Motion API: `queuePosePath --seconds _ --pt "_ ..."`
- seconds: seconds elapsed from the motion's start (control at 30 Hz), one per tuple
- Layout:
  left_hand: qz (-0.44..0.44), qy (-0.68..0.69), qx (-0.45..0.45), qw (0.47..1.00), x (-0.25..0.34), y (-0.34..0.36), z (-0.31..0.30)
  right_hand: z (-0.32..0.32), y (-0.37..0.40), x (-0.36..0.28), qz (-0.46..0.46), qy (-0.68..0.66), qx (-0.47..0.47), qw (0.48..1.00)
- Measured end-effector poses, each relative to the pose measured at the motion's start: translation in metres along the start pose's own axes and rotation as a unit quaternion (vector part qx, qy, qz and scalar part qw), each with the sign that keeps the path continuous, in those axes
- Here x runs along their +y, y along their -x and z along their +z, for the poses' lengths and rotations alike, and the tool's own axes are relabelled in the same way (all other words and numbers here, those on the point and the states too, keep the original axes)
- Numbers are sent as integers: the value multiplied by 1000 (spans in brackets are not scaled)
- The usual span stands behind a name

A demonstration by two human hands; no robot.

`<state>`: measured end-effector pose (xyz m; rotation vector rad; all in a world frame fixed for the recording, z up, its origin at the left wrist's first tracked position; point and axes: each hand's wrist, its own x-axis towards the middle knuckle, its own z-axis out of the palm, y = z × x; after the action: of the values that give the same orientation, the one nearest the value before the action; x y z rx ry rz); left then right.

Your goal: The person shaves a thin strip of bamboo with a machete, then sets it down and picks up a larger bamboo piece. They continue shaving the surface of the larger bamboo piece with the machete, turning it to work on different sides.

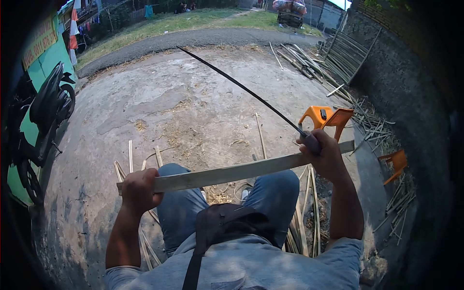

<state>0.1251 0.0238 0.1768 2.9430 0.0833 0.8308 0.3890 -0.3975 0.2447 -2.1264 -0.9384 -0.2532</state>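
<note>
1. Near the left end of a long, flat bamboo strip (232,174), gripping firmly with the left hand (140,190), closed, thumb along the near side.
2. At the other end, gripping the dark handle of a long-bladed machete (311,143) in the right hand (327,153), closed; aiming the narrow blade forward and to the left, above the concrete ground (159,106).
3. Above the jeans-covered knees (278,191), keeping the strip nearly level, slightly higher at the right end, with a short tip visible beyond the right hand. Unable to tell about contact between strip and knees, or between strip and right palm.
4. Beside and between the legs, on the concrete, showing loose split bamboo strips (314,208) and pale shavings (218,196).
5. Toward the right edge of the concrete, showing an orange plastic chair (314,116) with a small black object (323,114) on top, and farther right another orange piece of plastic furniture (397,164) amid scattered sticks (374,121).
6. By the far right corner, showing a pile of bamboo lengths (302,63) near a slatted panel (345,55) leaning by a dark wall (391,72).
7. Along the left edge, showing a parked motorcycle (47,106).
</note>
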Motion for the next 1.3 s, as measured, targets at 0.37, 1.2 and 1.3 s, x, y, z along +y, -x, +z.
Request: queuePosePath --seconds 0.37,1.2,1.3 --pt "-354 130 -91 922 15 111 41 88 -46 -6 -63 -29 34 997" --pt "-466 228 -154 841 9 132 89 230 -67 42 -173 103 -167 965" --pt "-447 200 -150 859 11 128 90 234 -65 43 -192 112 -159 962"
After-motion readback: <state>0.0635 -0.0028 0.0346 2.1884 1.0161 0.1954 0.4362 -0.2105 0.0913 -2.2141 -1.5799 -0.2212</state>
